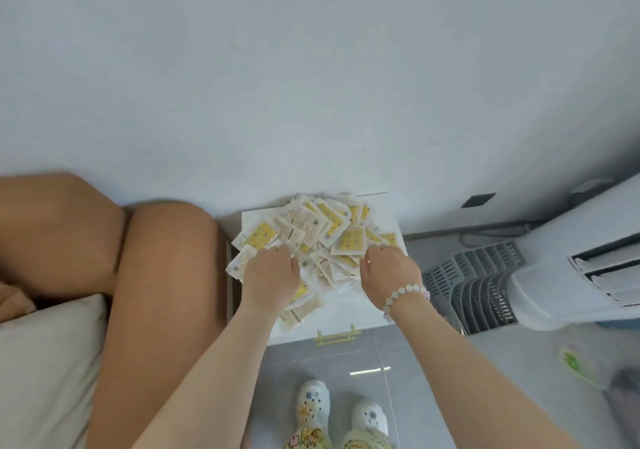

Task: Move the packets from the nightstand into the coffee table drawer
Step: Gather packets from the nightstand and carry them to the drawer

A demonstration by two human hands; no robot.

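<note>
My left hand (pixel 268 275) lies palm-down on the packets (pixel 311 234), which are heaped between and beyond both hands on the nightstand (pixel 349 312). My right hand (pixel 389 268) curls against the heap's right edge. I cannot tell whether either hand grips any.

Nightstand (pixel 346 315), white top, yellow drawer handle (pixel 337 338) at front edge. Packets (pixel 318 237), yellow and white, loose heap covering most of the top. Left hand (pixel 270 275) and right hand (pixel 389 268), one on each side of the heap, fingers curled into the packets. Bead bracelet (pixel 403 298) on right wrist. Brown headboard (pixel 156 275) to the left; grey slotted basket (pixel 474 282) to the right.
</note>
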